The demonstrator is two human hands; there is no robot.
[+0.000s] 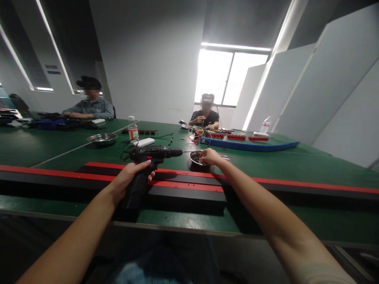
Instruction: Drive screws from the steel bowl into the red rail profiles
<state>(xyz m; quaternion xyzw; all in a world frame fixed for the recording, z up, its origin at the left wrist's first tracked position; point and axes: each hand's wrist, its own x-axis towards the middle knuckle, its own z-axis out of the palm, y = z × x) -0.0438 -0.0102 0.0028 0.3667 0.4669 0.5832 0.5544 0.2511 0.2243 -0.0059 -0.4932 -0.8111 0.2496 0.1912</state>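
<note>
A black cordless drill (155, 153) is gripped in my left hand (132, 173), its long thin bit pointing right. My right hand (209, 157) reaches into a small metal bowl (193, 161), fingers pinched together over small dark pieces too tiny to make out. Whatever the fingertips hold, if anything, is hidden. Under and in front of both hands lie long black bars with red top faces; a shorter bar (189, 187) rests nearest me, with small holes in its red strip.
On the green table (319, 165) are a metal dish (102, 138), a labelled bottle (133, 128), a white power bank (144, 142), a long blue bar (251, 146), coloured wires (197, 134) and red parts (236, 137). Two people (206, 114) sit across the table.
</note>
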